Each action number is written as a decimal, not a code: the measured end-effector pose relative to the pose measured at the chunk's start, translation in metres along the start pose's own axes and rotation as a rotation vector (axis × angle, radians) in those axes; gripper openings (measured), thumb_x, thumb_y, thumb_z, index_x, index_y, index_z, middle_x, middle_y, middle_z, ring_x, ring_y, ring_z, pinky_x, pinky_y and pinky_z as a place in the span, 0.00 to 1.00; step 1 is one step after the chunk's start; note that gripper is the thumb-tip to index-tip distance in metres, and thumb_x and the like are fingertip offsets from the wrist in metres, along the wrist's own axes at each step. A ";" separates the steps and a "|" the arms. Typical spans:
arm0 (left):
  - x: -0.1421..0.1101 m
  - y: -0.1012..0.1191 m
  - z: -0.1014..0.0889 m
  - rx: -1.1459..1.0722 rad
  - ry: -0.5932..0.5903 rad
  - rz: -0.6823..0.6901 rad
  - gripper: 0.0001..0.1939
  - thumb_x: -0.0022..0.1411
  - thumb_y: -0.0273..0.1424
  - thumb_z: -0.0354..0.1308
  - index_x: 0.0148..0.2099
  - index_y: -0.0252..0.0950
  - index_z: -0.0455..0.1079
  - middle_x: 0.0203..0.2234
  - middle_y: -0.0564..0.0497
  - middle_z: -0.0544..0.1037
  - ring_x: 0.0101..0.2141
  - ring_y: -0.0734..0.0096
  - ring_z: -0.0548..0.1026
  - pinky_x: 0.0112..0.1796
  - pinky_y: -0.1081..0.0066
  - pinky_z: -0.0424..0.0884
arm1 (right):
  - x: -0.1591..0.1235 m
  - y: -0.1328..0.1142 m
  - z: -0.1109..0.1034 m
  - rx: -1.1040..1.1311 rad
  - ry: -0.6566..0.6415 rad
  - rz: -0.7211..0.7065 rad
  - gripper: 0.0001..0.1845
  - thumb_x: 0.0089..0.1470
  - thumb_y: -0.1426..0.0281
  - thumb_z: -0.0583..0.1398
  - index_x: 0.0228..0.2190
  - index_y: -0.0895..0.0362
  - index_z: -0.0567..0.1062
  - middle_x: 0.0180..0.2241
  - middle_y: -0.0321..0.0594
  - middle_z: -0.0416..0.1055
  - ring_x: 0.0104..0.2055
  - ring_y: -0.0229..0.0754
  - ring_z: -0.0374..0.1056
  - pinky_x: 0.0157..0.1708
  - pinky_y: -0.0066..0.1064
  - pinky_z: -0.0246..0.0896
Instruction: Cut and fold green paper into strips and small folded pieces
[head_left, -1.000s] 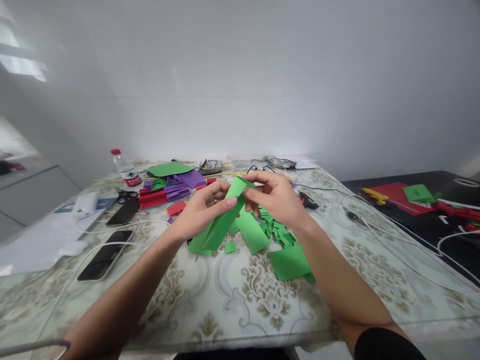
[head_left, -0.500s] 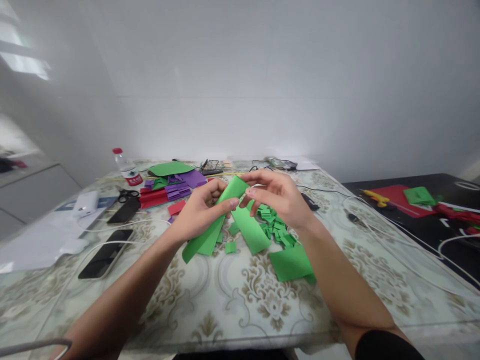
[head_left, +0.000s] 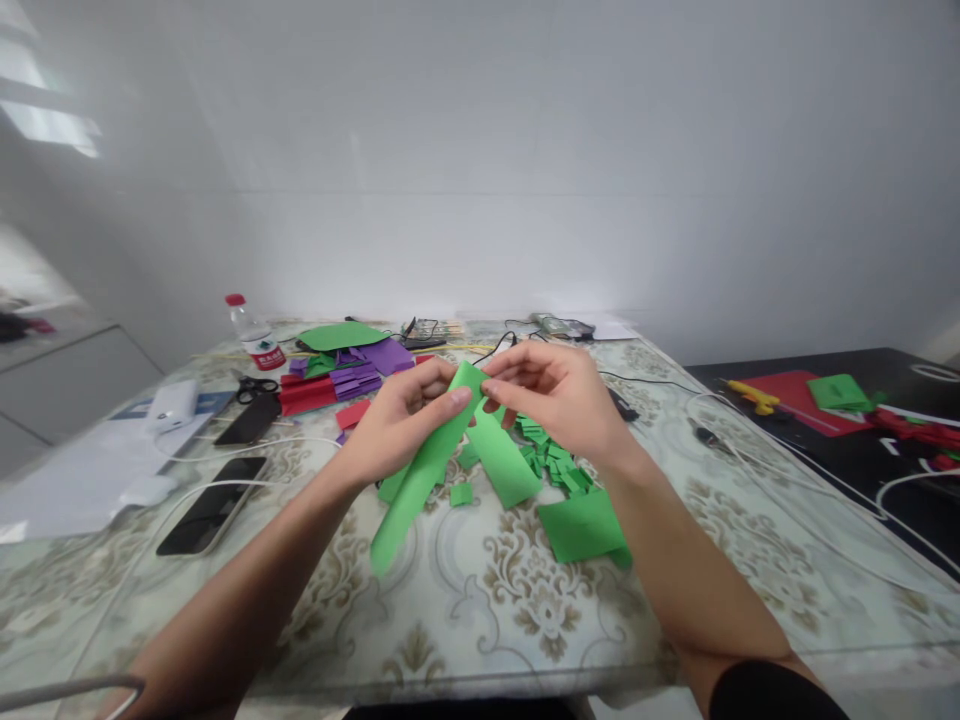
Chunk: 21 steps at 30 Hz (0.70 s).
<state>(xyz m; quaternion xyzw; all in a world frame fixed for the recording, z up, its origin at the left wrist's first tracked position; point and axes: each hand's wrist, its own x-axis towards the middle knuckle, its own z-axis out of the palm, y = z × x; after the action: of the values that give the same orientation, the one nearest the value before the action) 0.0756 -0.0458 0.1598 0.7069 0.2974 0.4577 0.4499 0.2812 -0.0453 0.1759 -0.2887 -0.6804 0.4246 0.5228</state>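
Note:
Between my hands, above the table, a long strip of green paper point(head_left: 426, 470) slants down toward me. My left hand point(head_left: 409, 415) grips its upper part, thumb on top. At the strip's upper right edge my right hand point(head_left: 559, 400) pinches the paper between thumb and fingers; some fingertips are hidden. Below lie another green paper strip point(head_left: 504, 465), a small green square point(head_left: 460, 494) and a heap of small green paper pieces point(head_left: 559, 460). A larger green paper piece point(head_left: 581, 527) rests beside my right forearm.
To the left are a phone point(head_left: 214, 507), black scissors point(head_left: 255, 388), a water bottle point(head_left: 257, 338) and a white power bank point(head_left: 172, 405). Purple paper point(head_left: 356, 380) and red paper point(head_left: 307, 393) are piled behind my left hand. White cables point(head_left: 795, 480) cross the right side, near yellow-handled scissors point(head_left: 754, 396).
The held green strip has turned, its lower end now hanging steeper and nearer to me. My right hand has closed on its edge, having been looser before.

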 end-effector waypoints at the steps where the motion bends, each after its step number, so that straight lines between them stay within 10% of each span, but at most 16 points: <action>1: -0.001 0.001 0.000 0.013 0.016 -0.002 0.16 0.65 0.44 0.65 0.43 0.36 0.74 0.26 0.51 0.78 0.26 0.67 0.75 0.27 0.71 0.71 | 0.000 0.000 0.000 -0.010 -0.010 0.001 0.07 0.52 0.68 0.70 0.34 0.57 0.81 0.26 0.37 0.78 0.29 0.40 0.77 0.23 0.27 0.72; 21: -0.003 0.000 -0.002 -0.077 0.059 0.000 0.13 0.62 0.39 0.69 0.35 0.35 0.74 0.27 0.51 0.79 0.25 0.71 0.75 0.26 0.74 0.69 | -0.004 -0.001 0.002 -0.028 -0.020 -0.055 0.09 0.51 0.68 0.72 0.36 0.55 0.83 0.30 0.38 0.80 0.33 0.40 0.77 0.32 0.32 0.77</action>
<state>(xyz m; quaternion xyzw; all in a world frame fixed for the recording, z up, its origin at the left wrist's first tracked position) 0.0722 -0.0473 0.1592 0.6753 0.2927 0.4896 0.4675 0.2807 -0.0495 0.1747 -0.2731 -0.6992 0.4033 0.5233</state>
